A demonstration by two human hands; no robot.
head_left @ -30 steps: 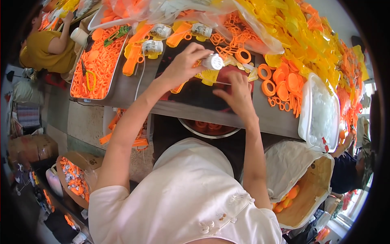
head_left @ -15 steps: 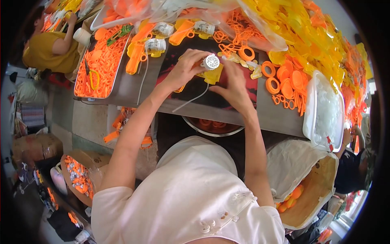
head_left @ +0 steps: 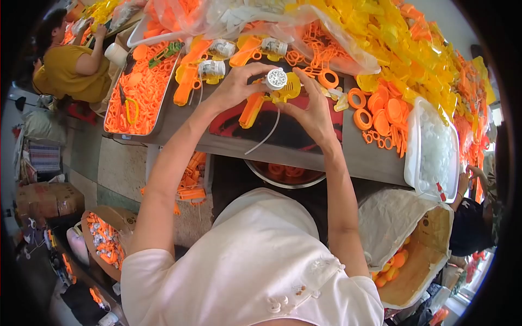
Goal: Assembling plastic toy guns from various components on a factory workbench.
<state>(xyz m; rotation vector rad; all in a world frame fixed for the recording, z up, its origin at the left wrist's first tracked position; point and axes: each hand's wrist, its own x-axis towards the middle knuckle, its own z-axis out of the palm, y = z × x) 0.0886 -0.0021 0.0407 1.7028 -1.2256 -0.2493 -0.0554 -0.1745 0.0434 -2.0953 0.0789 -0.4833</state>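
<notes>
Over the dark red-and-black mat (head_left: 304, 117) I hold a toy bubble gun, with its orange handle (head_left: 251, 110) and see-through yellow shell (head_left: 287, 89) showing. A white round nozzle with a pattern of holes (head_left: 277, 79) sits on it, facing up. My left hand (head_left: 239, 87) grips it at the nozzle, fingers curled behind. My right hand (head_left: 312, 106) pinches the yellow shell from the right, thumb below and fingers above. From the gun a thin clear tube (head_left: 266, 138) hangs toward the table's near edge. Similar orange-and-yellow guns (head_left: 187, 79) with white cylinders lie beyond my left hand.
At left stands a tray of small orange parts (head_left: 142, 87) with yellow-handled pliers (head_left: 128, 106). Orange rings (head_left: 363, 118) and discs lie right of the mat, beside a white bin of clear parts (head_left: 413, 163). Yellow shells (head_left: 391, 43) pile up behind. Another person (head_left: 73, 68) works far left.
My right hand has closed in on the yellow shell. The gun has turned, so its orange handle and more of the shell now show. The nozzle has shifted slightly left.
</notes>
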